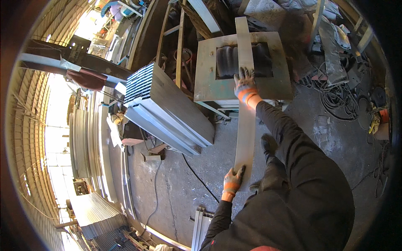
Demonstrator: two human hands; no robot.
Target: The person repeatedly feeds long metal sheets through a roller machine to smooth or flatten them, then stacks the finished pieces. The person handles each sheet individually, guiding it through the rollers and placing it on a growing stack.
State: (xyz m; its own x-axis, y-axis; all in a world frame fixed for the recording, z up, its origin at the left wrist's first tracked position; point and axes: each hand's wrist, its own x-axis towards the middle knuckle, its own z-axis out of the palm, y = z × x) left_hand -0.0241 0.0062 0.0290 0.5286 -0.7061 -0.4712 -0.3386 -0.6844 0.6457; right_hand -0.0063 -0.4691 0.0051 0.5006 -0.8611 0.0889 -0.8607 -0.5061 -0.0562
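The long pale metal strip [244, 138] runs away from the person, its far part lying over the machine table [204, 79] and across an opening that holds a dark, curved surface [226, 60]. The left hand [232, 182] pinches the near end, its underside hidden; the right hand [245, 85], nearer the opening, lies on top, fingers slightly spread.

The worktable [205, 54] in front of me is a worn metal top, its rectangular opening filled by a dark, rounded drum [226, 62] — and a long metal strip [246, 129] lies across it, running out past the near edge. On the grey concrete floor [176, 201] lie tangled cables [341, 100] at right, a black cord [200, 179] and small pale scraps.
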